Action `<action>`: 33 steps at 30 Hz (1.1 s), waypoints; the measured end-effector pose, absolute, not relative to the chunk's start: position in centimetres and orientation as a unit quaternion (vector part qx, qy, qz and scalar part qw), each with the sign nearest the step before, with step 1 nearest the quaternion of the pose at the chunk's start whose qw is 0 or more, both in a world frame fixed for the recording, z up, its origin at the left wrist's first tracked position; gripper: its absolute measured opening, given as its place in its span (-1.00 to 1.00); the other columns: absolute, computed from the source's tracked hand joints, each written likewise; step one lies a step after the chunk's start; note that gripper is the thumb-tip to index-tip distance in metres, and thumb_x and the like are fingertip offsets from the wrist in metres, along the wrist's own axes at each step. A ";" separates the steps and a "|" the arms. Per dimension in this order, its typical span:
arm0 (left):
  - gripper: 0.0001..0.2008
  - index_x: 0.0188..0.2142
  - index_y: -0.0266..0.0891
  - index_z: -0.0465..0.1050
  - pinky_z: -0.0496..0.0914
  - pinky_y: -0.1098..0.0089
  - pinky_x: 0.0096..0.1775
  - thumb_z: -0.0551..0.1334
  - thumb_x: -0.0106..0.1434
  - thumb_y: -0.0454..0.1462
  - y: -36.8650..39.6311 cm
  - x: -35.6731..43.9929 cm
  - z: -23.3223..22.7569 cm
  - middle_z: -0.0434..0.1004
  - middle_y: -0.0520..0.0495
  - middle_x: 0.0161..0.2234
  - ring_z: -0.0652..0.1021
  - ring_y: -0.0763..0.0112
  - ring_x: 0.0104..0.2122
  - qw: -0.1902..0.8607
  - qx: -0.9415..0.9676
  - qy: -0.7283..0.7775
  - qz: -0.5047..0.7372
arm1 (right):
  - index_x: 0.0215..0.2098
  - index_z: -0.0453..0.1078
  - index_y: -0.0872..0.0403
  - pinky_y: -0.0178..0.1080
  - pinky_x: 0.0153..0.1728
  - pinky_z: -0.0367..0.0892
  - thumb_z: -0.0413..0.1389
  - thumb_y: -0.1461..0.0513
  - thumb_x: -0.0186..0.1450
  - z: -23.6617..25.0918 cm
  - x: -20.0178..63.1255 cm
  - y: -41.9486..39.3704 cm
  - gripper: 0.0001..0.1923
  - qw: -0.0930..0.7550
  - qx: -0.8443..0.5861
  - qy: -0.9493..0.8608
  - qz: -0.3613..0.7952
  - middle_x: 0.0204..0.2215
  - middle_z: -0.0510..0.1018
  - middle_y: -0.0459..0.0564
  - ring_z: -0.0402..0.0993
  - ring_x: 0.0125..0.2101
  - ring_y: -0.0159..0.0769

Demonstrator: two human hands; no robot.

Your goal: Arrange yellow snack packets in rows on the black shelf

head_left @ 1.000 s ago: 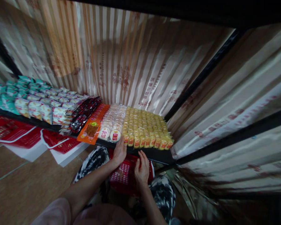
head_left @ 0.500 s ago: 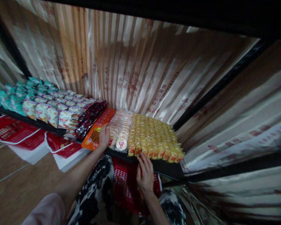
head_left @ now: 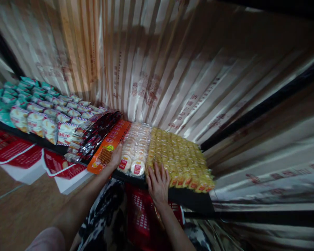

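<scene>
low centre: left hand (head_left: 116,157) lies flat between orange pack (head_left: 106,149) and white cakes (head_left: 135,150), apparently gripping nothing; right hand (head_left: 158,181) spreads open on yellow cakes (head_left: 180,158).

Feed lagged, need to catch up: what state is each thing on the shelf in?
left hand: open, resting on orange pack
right hand: open, flat on yellow packs
round white cakes: in rows, wrapped
shelf: stocked
red basket: under shelf
</scene>
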State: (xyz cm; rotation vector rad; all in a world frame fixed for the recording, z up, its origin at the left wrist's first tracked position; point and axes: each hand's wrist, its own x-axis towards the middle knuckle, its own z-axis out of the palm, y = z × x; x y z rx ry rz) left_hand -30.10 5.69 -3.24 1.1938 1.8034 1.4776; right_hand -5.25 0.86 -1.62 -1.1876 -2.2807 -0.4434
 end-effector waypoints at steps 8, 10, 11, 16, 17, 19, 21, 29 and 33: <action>-0.49 0.10 -0.26 0.24 -0.02 0.18 0.23 -0.18 0.34 -0.06 5.8 -28.9 -3.2 0.29 -0.16 0.13 0.13 0.34 0.22 0.276 0.449 0.652 0.545 | 0.07 0.26 0.03 0.09 0.12 -0.01 -0.02 0.22 0.29 -3.1 -5.5 1.2 -0.63 0.287 -0.459 -0.828 -0.147 0.17 0.24 0.11 0.02 0.21 -0.07; -0.49 0.12 -0.26 0.22 0.00 0.17 0.23 -0.18 0.34 -0.06 5.7 -28.6 -3.0 0.28 -0.16 0.13 0.13 0.34 0.22 0.267 0.450 0.653 0.547 | 0.06 0.27 0.03 0.08 0.11 0.00 -0.01 0.22 0.29 -3.3 -5.7 1.2 -0.64 0.297 -0.457 -0.825 -0.150 0.15 0.26 0.12 0.04 0.20 -0.07; -0.49 0.12 -0.26 0.21 0.00 0.17 0.23 -0.18 0.34 -0.06 5.7 -28.4 -2.8 0.27 -0.17 0.14 0.13 0.33 0.22 0.263 0.452 0.655 0.545 | 0.05 0.27 0.03 0.09 0.11 0.01 -0.01 0.21 0.29 -3.3 -5.8 1.3 -0.65 0.300 -0.458 -0.823 -0.150 0.15 0.27 0.13 0.04 0.20 -0.07; -0.50 0.16 -0.25 0.16 -0.04 0.18 0.24 -0.15 0.34 -0.07 5.8 -27.8 -2.7 0.22 -0.15 0.17 0.11 0.33 0.23 0.239 0.460 0.663 0.540 | 0.06 0.25 0.01 0.09 0.10 0.00 -0.03 0.23 0.29 -3.5 -5.8 1.3 -0.64 0.289 -0.470 -0.824 -0.130 0.16 0.24 0.13 0.05 0.20 -0.06; -0.50 0.17 -0.25 0.15 -0.04 0.18 0.24 -0.15 0.34 -0.07 5.9 -27.7 -2.7 0.22 -0.15 0.17 0.11 0.33 0.23 0.236 0.461 0.662 0.541 | 0.06 0.26 0.01 0.09 0.10 0.00 -0.03 0.23 0.29 -3.5 -5.8 1.4 -0.64 0.289 -0.472 -0.823 -0.127 0.16 0.24 0.13 0.05 0.19 -0.06; -0.49 0.17 -0.25 0.16 -0.01 0.19 0.23 -0.15 0.34 -0.07 6.1 -27.4 -2.9 0.22 -0.15 0.17 0.11 0.32 0.23 0.232 0.461 0.664 0.541 | 0.05 0.26 0.00 0.09 0.10 0.01 -0.02 0.22 0.28 -3.5 -5.8 1.4 -0.64 0.290 -0.473 -0.822 -0.127 0.16 0.24 0.12 0.06 0.19 -0.07; -0.49 0.16 -0.26 0.16 0.00 0.19 0.23 -0.15 0.34 -0.07 6.3 -27.2 -3.2 0.22 -0.16 0.17 0.12 0.30 0.23 0.226 0.462 0.669 0.537 | 0.06 0.26 0.00 0.08 0.10 0.02 -0.02 0.22 0.28 -3.4 -5.7 1.4 -0.64 0.288 -0.472 -0.823 -0.127 0.15 0.25 0.12 0.05 0.19 -0.07; -0.49 0.18 -0.29 0.13 0.00 0.17 0.23 -0.14 0.33 -0.09 6.5 -26.8 -3.5 0.17 -0.19 0.19 0.10 0.28 0.23 0.194 0.473 0.679 0.527 | 0.02 0.30 -0.01 0.08 0.10 0.02 -0.04 0.22 0.28 -3.3 -5.8 1.5 -0.67 0.293 -0.477 -0.821 -0.108 0.15 0.26 0.10 0.07 0.18 -0.08; -0.48 0.19 -0.31 0.11 -0.01 0.18 0.23 -0.14 0.33 -0.09 6.8 -26.5 -3.7 0.16 -0.20 0.20 0.11 0.27 0.23 0.182 0.472 0.684 0.526 | 0.02 0.30 -0.02 0.10 0.10 0.00 -0.03 0.23 0.27 -3.3 -5.7 1.5 -0.66 0.300 -0.481 -0.818 -0.099 0.13 0.27 0.08 0.09 0.16 -0.07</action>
